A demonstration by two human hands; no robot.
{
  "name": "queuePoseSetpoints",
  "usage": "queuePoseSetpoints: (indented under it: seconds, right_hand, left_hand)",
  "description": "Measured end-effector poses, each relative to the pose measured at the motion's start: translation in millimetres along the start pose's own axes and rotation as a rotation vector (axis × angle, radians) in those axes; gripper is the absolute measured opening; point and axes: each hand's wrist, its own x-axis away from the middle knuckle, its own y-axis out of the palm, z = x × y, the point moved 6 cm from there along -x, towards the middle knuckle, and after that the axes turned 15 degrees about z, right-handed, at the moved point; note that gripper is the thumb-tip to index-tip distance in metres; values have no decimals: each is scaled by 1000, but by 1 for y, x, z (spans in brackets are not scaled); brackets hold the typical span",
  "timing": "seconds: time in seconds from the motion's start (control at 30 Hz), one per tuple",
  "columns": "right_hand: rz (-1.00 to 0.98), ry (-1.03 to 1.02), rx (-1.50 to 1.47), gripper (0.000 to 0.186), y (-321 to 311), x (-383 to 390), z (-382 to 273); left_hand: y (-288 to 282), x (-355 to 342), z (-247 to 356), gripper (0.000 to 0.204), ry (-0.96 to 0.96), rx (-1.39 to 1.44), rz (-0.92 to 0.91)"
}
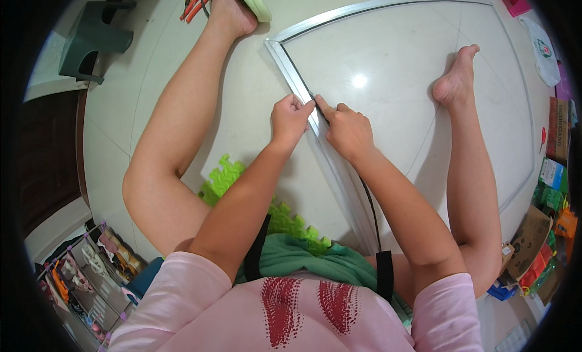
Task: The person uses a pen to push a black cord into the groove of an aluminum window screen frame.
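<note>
A silver metal frame lies on the floor between my legs, one side running from the far corner down toward my lap. Along its inner edge runs a thin black strip, which hangs loose below my hands. My left hand is closed on the side bar, thumb pressed on top of the metal. Just to the right, my right hand has its index finger stretched along the strip near my left thumb. Its other fingers curl inward around the strip, partly hiding it.
A green foam mat with toothed edges lies under my left arm. A dark green stool stands far left, near red-handled tools. A rack holds items at lower left. Boxes and packages line the right side.
</note>
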Motion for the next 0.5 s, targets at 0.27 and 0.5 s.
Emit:
queuePoseSetpoints:
  seconds: [0.27, 0.5]
  right_hand:
    - [-47, 56, 32, 56, 2, -1, 5]
    - [-17, 246, -442, 43, 6, 10, 26]
  left_hand:
    - [2, -2, 8, 32, 67, -225, 45]
    - [2, -4, 0, 28, -2, -26, -23]
